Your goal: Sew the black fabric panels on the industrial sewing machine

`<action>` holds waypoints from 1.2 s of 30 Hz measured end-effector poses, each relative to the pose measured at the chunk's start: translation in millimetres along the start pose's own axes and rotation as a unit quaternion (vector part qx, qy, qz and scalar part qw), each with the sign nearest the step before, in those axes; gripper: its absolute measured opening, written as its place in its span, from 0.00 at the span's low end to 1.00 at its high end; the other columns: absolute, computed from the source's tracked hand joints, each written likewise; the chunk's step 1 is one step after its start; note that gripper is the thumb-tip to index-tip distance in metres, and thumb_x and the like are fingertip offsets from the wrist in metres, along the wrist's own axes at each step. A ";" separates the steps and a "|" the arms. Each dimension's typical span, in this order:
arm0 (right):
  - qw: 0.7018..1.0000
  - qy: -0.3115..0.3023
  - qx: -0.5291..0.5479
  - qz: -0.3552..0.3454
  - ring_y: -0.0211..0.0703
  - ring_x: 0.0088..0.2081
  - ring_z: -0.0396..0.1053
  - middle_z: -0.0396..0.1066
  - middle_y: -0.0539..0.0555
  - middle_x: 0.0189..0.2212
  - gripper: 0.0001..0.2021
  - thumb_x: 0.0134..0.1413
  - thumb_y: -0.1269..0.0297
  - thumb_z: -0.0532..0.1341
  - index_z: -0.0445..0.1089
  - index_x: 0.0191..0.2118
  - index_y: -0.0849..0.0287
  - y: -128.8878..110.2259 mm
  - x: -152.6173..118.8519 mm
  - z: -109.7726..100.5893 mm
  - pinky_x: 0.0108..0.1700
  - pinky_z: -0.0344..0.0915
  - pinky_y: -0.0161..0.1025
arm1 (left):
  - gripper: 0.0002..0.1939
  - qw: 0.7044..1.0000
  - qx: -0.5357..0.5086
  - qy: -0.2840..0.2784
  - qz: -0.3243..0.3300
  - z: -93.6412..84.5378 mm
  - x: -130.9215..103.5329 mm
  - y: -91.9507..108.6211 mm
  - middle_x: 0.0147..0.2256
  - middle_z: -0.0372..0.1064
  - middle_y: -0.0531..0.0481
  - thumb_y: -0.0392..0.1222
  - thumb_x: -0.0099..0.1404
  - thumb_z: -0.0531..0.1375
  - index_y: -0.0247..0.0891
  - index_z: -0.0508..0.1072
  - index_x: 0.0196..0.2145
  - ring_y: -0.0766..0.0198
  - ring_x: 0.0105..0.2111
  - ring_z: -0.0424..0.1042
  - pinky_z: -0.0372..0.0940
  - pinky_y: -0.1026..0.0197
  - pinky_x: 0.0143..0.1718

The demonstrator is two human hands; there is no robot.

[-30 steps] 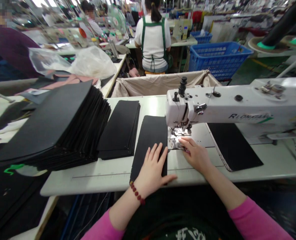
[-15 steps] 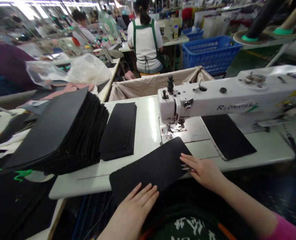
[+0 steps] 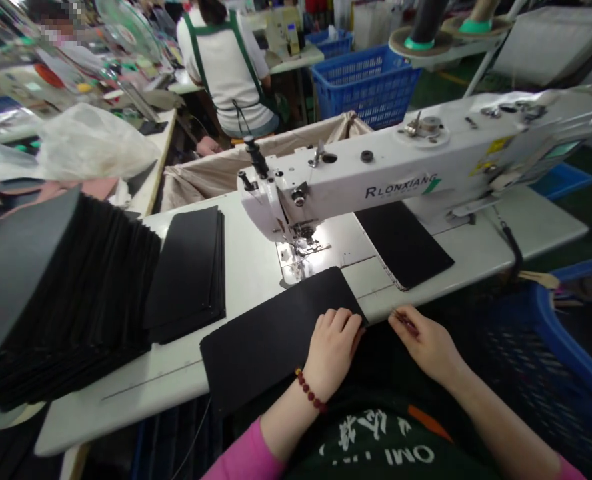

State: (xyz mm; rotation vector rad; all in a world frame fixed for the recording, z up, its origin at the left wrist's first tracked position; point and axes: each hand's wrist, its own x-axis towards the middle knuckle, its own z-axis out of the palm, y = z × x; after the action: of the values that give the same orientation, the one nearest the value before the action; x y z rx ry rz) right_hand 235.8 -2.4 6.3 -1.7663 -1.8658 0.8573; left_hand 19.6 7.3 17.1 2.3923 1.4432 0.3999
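A black panel [image 3: 276, 333] lies at the table's front edge, its upper corner just before the needle area of the white sewing machine [image 3: 346, 180]. My left hand [image 3: 333, 347], with a beaded bracelet at the wrist, has its fingers curled over the panel's right edge and grips it. To the right, off the panel, my right hand [image 3: 426, 340] is closed around small snips, which are mostly hidden by the fingers. More black pieces [image 3: 403, 243] lie under the machine arm. Left of the machine are a low stack of black panels [image 3: 189, 260] and a tall stack [image 3: 76, 293].
Beyond the table [image 3: 246, 267] stands a cloth-lined bin [image 3: 201, 177]. Blue baskets [image 3: 366, 83] are farther back, and another blue basket [image 3: 551, 333] is at the right. Thread cones stand at the upper right. A person in a green apron sits ahead, facing away.
My left hand has slid right along the panel and curled over its edge. My right hand has left the panel and moved right. The view has turned rightward.
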 end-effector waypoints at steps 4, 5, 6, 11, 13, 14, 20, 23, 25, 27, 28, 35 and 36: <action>0.998 -0.026 -0.043 -0.038 0.42 0.32 0.71 0.72 0.49 0.33 0.12 0.66 0.54 0.50 0.65 0.43 0.53 -3.2 -13.0 3.7 0.33 0.61 0.37 | 0.07 0.999 -0.030 0.010 -0.005 1.8 -0.8 -0.7 0.41 0.66 0.47 0.37 0.73 0.51 0.39 0.68 0.40 0.58 0.40 0.64 0.63 0.53 0.42; 0.997 -0.029 -0.057 -0.049 0.42 0.33 0.71 0.72 0.50 0.34 0.11 0.66 0.54 0.50 0.65 0.43 0.53 -4.9 -14.1 4.7 0.33 0.61 0.38 | 0.07 0.999 -0.043 0.011 -0.009 0.8 -2.1 -1.0 0.41 0.66 0.47 0.37 0.73 0.51 0.39 0.68 0.41 0.57 0.41 0.64 0.63 0.53 0.43; 0.995 -0.033 -0.074 -0.059 0.42 0.32 0.71 0.72 0.50 0.34 0.11 0.66 0.54 0.51 0.65 0.42 0.54 -7.0 -14.4 5.8 0.33 0.60 0.38 | 0.07 0.998 -0.056 0.013 -0.014 -0.2 -3.3 -1.2 0.41 0.66 0.47 0.37 0.73 0.51 0.39 0.68 0.42 0.57 0.42 0.64 0.63 0.53 0.43; 0.983 -0.045 -0.147 -0.100 0.42 0.28 0.68 0.71 0.50 0.30 0.12 0.66 0.54 0.50 0.64 0.37 0.55 -18.4 -7.7 13.6 0.29 0.54 0.38 | 0.05 0.992 -0.116 0.027 -0.028 -1.5 -7.9 -1.5 0.41 0.66 0.47 0.36 0.72 0.52 0.39 0.68 0.41 0.57 0.42 0.64 0.62 0.53 0.45; 0.980 -0.041 -0.160 -0.109 0.42 0.28 0.68 0.71 0.50 0.30 0.13 0.67 0.55 0.50 0.64 0.36 0.56 -21.2 -4.1 16.6 0.29 0.53 0.38 | 0.05 0.991 -0.127 0.026 -0.029 -0.8 -8.5 -0.9 0.40 0.67 0.47 0.36 0.72 0.52 0.39 0.68 0.40 0.57 0.42 0.64 0.62 0.53 0.44; 0.980 -0.040 -0.163 -0.109 0.42 0.28 0.68 0.71 0.50 0.29 0.13 0.67 0.55 0.50 0.64 0.35 0.56 -21.9 -2.7 17.6 0.29 0.52 0.38 | 0.06 0.991 -0.130 0.025 -0.027 -0.4 -8.4 -0.4 0.40 0.67 0.48 0.36 0.72 0.52 0.40 0.69 0.40 0.57 0.42 0.64 0.62 0.53 0.44; 0.988 -0.031 -0.130 -0.080 0.39 0.26 0.68 0.70 0.48 0.26 0.15 0.68 0.57 0.48 0.64 0.31 0.55 -16.7 1.2 13.9 0.28 0.53 0.37 | 0.08 0.989 -0.149 0.017 -0.015 -12.1 -10.0 1.5 0.40 0.69 0.48 0.37 0.72 0.52 0.40 0.70 0.39 0.58 0.42 0.64 0.62 0.53 0.45; 0.993 -0.014 -0.098 -0.059 0.38 0.26 0.68 0.69 0.47 0.24 0.14 0.68 0.56 0.48 0.65 0.34 0.54 -12.0 3.4 8.6 0.29 0.56 0.36 | 0.07 0.988 -0.151 -0.002 0.020 -33.2 -25.5 -9.0 0.38 0.69 0.47 0.40 0.71 0.54 0.40 0.71 0.36 0.58 0.42 0.66 0.62 0.53 0.46; 0.994 -0.002 -0.088 -0.058 0.40 0.27 0.69 0.70 0.48 0.27 0.13 0.66 0.53 0.51 0.65 0.38 0.54 -10.7 5.5 7.4 0.30 0.60 0.37 | 0.07 0.990 -0.131 -0.017 0.044 -48.4 -44.6 -23.1 0.37 0.69 0.47 0.45 0.68 0.58 0.40 0.72 0.36 0.58 0.41 0.67 0.64 0.53 0.46; 0.993 0.001 -0.085 -0.082 0.42 0.32 0.71 0.72 0.52 0.35 0.14 0.63 0.51 0.54 0.66 0.44 0.55 -12.2 8.0 9.0 0.33 0.64 0.38 | 0.14 0.995 -0.089 -0.018 0.046 -60.2 -68.8 -41.4 0.41 0.70 0.44 0.51 0.64 0.63 0.40 0.72 0.42 0.55 0.44 0.68 0.65 0.51 0.48; 0.991 -0.003 -0.087 -0.100 0.43 0.35 0.72 0.72 0.54 0.40 0.15 0.61 0.50 0.56 0.65 0.47 0.54 -14.0 9.4 10.5 0.35 0.66 0.38 | 0.19 0.997 -0.061 -0.014 0.038 -64.3 -81.9 -51.3 0.45 0.69 0.43 0.52 0.62 0.64 0.40 0.71 0.46 0.52 0.47 0.67 0.64 0.48 0.51; 0.969 -0.066 -0.096 -0.216 0.45 0.44 0.74 0.61 0.51 0.62 0.18 0.63 0.65 0.54 0.66 0.56 0.46 -28.7 24.0 16.3 0.43 0.70 0.42 | 0.28 0.996 0.064 -0.028 -0.047 -82.3 -162.9 -114.6 0.62 0.58 0.46 0.32 0.67 0.53 0.47 0.59 0.63 0.51 0.63 0.56 0.50 0.36 0.63; 0.969 -0.074 -0.074 -0.225 0.45 0.46 0.73 0.62 0.51 0.61 0.17 0.63 0.66 0.54 0.68 0.55 0.47 -29.9 26.5 14.9 0.45 0.70 0.42 | 0.27 0.997 0.047 -0.022 -0.052 -86.7 -170.8 -120.4 0.61 0.60 0.47 0.32 0.67 0.53 0.48 0.61 0.62 0.52 0.62 0.58 0.50 0.37 0.64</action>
State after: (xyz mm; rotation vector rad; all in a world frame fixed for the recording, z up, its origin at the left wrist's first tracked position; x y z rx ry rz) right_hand 201.4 21.8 13.4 -1.2945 -2.3546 0.7023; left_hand -188.0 -80.8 34.4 2.3698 1.5905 0.2566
